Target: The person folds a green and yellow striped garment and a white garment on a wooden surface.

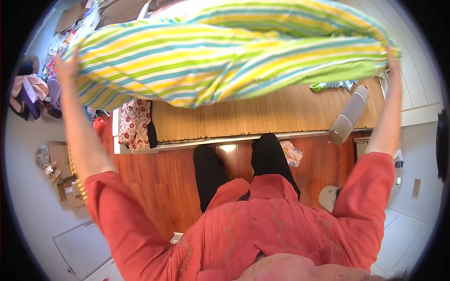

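Note:
A large striped sheet (pixel 187 61) in yellow, green, blue and white is stretched wide in the air between both arms. My left hand (pixel 69 65) grips its left end, the fingers partly hidden by the cloth. At the opposite end, my right hand (pixel 393 62) is closed on the sheet's edge. The cloth sags in loose folds and hangs above a bed covered with a bamboo mat (pixel 215 117). It hides the far part of the bed.
A grey roll (pixel 349 114) lies on the bed's right side, near a small green-and-blue cloth (pixel 333 85). Floral fabric (pixel 135 124) drapes over the left corner. Cardboard boxes (pixel 63 161) and bags (pixel 35 93) are at the left; a patterned cloth (pixel 292 153) lies on the wooden floor.

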A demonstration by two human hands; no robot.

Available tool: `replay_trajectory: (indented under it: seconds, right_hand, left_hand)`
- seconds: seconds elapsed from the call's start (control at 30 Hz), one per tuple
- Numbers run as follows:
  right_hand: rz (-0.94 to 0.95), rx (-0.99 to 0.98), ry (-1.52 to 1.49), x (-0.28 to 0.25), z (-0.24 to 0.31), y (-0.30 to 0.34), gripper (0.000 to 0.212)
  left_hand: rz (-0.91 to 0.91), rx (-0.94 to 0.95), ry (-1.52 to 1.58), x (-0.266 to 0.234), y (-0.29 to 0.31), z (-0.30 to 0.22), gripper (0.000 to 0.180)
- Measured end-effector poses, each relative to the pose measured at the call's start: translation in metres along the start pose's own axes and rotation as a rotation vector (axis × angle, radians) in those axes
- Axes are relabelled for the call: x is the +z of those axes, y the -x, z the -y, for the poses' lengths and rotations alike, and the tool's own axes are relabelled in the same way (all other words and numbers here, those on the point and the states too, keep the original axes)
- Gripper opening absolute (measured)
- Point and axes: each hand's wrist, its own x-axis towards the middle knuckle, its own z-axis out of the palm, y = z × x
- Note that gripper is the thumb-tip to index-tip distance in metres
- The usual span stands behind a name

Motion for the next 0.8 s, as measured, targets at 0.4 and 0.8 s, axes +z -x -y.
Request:
replay_trajectory:
  seconds: [0.4,0.8]
  right_hand:
    - [0.698,-0.485,0.93,0.197,-0.159,0.385,0.072]
    - [0.79,-0.554,1.03,0.289,-0.186,0.385,0.007]
  left_hand:
    - [0.993,0.128,0.293,-0.013,0.476,-0.199,0.081]
    - [0.651,-1.473,0.738,0.01,0.527,-0.159,0.06]
